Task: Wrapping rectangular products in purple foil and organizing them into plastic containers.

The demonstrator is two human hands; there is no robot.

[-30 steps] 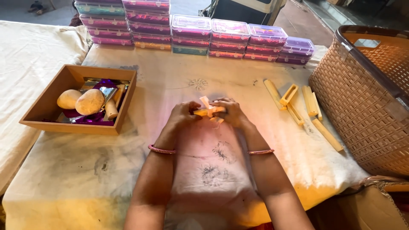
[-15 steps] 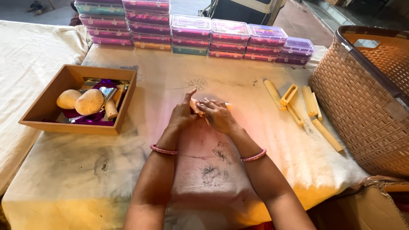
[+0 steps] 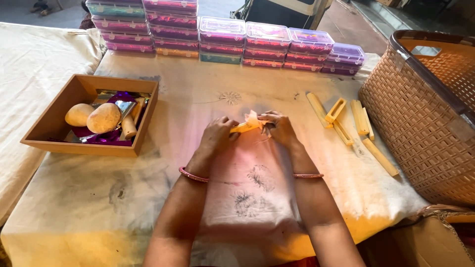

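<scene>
Head view: your left hand [image 3: 216, 134] and right hand [image 3: 281, 128] both pinch one small yellow stick [image 3: 243, 127] with pale wrapping, just above mid-counter [image 3: 148, 198]. More yellow sticks [image 3: 346, 123] lie right, wooden tray [image 3: 59, 143] left, wicker basket [image 3: 425, 123] far right.

Bare cloth [image 3: 198, 104] ahead — tray [image 3: 143, 123] left, sticks [image 3: 341, 118], basket [image 3: 420, 123] right.

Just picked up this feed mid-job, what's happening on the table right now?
A person holds a small yellowish piece between both hands, left hand and right hand, over the cloth-covered table. More cream-coloured sticks lie to the right beside a woven basket. A wooden tray with two round lumps sits left; stacked plastic boxes line the far edge.
</scene>
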